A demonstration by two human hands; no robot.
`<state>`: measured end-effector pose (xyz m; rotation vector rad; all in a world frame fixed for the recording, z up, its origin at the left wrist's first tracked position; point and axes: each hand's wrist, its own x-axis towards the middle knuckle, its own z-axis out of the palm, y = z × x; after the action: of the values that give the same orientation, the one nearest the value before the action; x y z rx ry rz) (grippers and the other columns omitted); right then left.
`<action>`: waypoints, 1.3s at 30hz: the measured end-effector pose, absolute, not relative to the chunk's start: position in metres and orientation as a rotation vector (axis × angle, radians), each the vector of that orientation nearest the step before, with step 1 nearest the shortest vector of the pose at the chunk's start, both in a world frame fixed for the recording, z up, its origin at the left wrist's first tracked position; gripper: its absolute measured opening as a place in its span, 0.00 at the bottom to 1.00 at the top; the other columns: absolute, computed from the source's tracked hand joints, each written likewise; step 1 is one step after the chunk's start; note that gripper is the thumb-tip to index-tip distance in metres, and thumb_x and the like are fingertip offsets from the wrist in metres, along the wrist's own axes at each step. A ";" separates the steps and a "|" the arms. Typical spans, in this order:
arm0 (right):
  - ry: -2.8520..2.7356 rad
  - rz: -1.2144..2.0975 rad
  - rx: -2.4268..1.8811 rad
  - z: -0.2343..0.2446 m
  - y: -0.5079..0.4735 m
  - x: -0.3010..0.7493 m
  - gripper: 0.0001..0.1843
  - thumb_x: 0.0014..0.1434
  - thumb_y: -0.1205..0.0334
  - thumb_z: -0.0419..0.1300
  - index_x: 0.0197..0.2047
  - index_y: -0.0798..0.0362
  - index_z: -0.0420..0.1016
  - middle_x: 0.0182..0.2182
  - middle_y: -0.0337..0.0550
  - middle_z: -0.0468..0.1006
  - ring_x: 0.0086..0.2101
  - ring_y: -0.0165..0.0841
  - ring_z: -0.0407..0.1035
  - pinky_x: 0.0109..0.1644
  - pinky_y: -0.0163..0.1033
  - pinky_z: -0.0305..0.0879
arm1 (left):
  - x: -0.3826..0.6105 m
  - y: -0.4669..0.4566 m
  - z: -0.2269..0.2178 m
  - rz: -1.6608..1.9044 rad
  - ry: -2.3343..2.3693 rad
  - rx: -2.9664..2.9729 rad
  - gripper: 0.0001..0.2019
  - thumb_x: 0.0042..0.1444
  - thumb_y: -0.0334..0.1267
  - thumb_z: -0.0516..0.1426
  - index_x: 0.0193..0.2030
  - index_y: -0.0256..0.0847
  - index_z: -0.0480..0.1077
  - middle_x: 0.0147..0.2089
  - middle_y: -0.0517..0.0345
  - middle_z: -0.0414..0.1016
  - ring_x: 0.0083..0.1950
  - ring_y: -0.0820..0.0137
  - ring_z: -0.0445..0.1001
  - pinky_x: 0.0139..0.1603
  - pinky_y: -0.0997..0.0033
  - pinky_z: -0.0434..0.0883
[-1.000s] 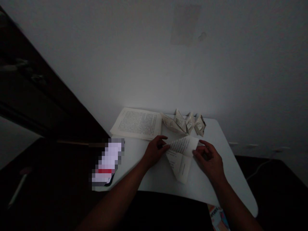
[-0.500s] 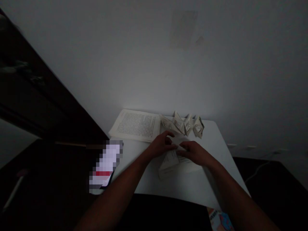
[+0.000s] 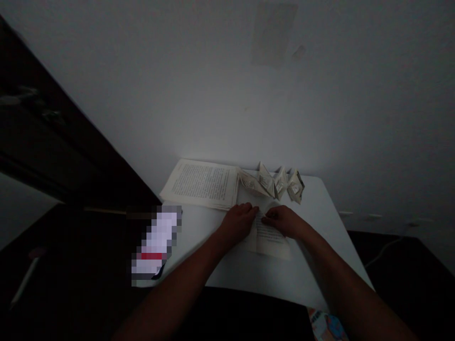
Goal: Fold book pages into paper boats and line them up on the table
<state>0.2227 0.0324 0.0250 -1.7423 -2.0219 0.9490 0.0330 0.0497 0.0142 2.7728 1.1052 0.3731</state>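
A printed paper sheet (image 3: 267, 239), folded over, lies flat on the white table (image 3: 313, 265) in front of me. My left hand (image 3: 239, 223) rests on its left part, fingers bent and pressing down at the top. My right hand (image 3: 284, 221) presses on the right part, fingertips close to the left hand's. Both hands lie on the paper rather than gripping it.
Several folded paper shapes (image 3: 273, 182) stand in a row at the table's back edge by the wall. A stack of printed pages (image 3: 201, 183) lies at the back left. A blurred-out object (image 3: 156, 244) sits at the table's left edge. Something colourful (image 3: 329, 327) shows below the front right edge.
The sheet, held up and angled a second ago, has been folded and laid flat. Both hands came together over it and now press it down.
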 end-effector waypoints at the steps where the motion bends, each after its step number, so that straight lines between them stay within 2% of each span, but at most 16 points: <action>1: -2.071 0.864 -1.799 0.027 0.033 0.222 0.15 0.53 0.53 0.57 0.23 0.54 0.74 0.19 0.39 0.74 0.22 0.30 0.66 0.25 0.33 0.56 | 0.033 0.048 0.013 0.348 1.117 2.835 0.15 0.61 0.31 0.47 0.53 0.38 0.65 0.42 0.51 0.69 0.43 0.66 0.69 0.46 0.64 0.67; 5: -2.194 0.602 -1.986 0.034 0.031 0.220 0.14 0.53 0.51 0.58 0.28 0.53 0.75 0.27 0.43 0.78 0.29 0.33 0.70 0.32 0.35 0.58 | 0.034 0.041 0.010 0.309 1.173 2.959 0.14 0.62 0.33 0.47 0.52 0.37 0.64 0.43 0.49 0.67 0.44 0.64 0.66 0.44 0.63 0.66; 9: -2.232 0.424 -2.115 0.038 0.023 0.219 0.15 0.53 0.48 0.58 0.33 0.51 0.74 0.32 0.44 0.78 0.33 0.36 0.71 0.33 0.36 0.59 | 0.036 0.036 0.011 0.305 1.206 3.001 0.14 0.62 0.34 0.46 0.52 0.36 0.64 0.45 0.48 0.66 0.46 0.62 0.65 0.45 0.62 0.65; 12: -2.313 0.329 -2.023 0.039 0.018 0.216 0.14 0.56 0.54 0.56 0.42 0.51 0.73 0.38 0.44 0.77 0.38 0.37 0.71 0.39 0.37 0.61 | 0.037 0.035 0.013 0.289 1.194 3.007 0.14 0.62 0.33 0.45 0.51 0.35 0.64 0.45 0.47 0.66 0.45 0.62 0.64 0.44 0.62 0.64; 14: -2.389 0.307 -1.911 0.039 0.016 0.213 0.17 0.58 0.58 0.55 0.50 0.50 0.70 0.42 0.45 0.76 0.41 0.35 0.70 0.43 0.37 0.60 | 0.037 0.035 0.014 0.280 1.197 3.000 0.13 0.62 0.33 0.45 0.51 0.36 0.64 0.44 0.48 0.66 0.45 0.63 0.64 0.44 0.62 0.64; 16: -2.452 0.303 -1.843 0.040 0.016 0.210 0.19 0.60 0.58 0.52 0.54 0.49 0.67 0.43 0.45 0.74 0.42 0.34 0.70 0.45 0.36 0.60 | 0.037 0.035 0.014 0.283 1.199 3.001 0.14 0.62 0.33 0.45 0.51 0.36 0.64 0.44 0.48 0.66 0.44 0.63 0.64 0.44 0.63 0.64; 22: -2.589 0.232 -1.791 0.045 0.015 0.207 0.21 0.63 0.53 0.48 0.58 0.47 0.62 0.40 0.45 0.73 0.41 0.34 0.69 0.42 0.34 0.60 | 0.036 0.037 0.012 0.283 1.207 3.011 0.14 0.63 0.36 0.45 0.51 0.35 0.64 0.43 0.48 0.66 0.44 0.62 0.65 0.43 0.63 0.64; 30: -2.688 0.069 -1.832 0.047 0.012 0.205 0.20 0.65 0.51 0.44 0.55 0.47 0.65 0.38 0.44 0.74 0.38 0.33 0.70 0.36 0.34 0.59 | 0.035 0.041 0.015 0.237 1.096 3.057 0.12 0.62 0.36 0.47 0.45 0.34 0.68 0.43 0.47 0.67 0.43 0.62 0.65 0.41 0.63 0.65; 34: -2.712 -0.044 -1.823 0.046 0.011 0.204 0.18 0.65 0.52 0.45 0.49 0.48 0.70 0.35 0.44 0.75 0.36 0.34 0.71 0.33 0.34 0.59 | 0.035 0.041 0.018 0.206 1.042 3.066 0.11 0.60 0.35 0.48 0.38 0.34 0.71 0.40 0.47 0.68 0.42 0.61 0.66 0.37 0.64 0.67; 39: -2.712 -0.104 -1.842 0.045 0.008 0.200 0.19 0.65 0.54 0.45 0.39 0.52 0.75 0.33 0.47 0.77 0.35 0.36 0.72 0.35 0.37 0.61 | 0.037 0.039 0.026 0.127 1.066 3.027 0.10 0.58 0.33 0.50 0.35 0.35 0.73 0.37 0.46 0.68 0.41 0.59 0.67 0.33 0.63 0.67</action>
<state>0.2000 0.0075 0.0448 -1.8424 -2.7125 -0.1039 0.0369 0.0388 0.0258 3.0274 1.0664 0.1271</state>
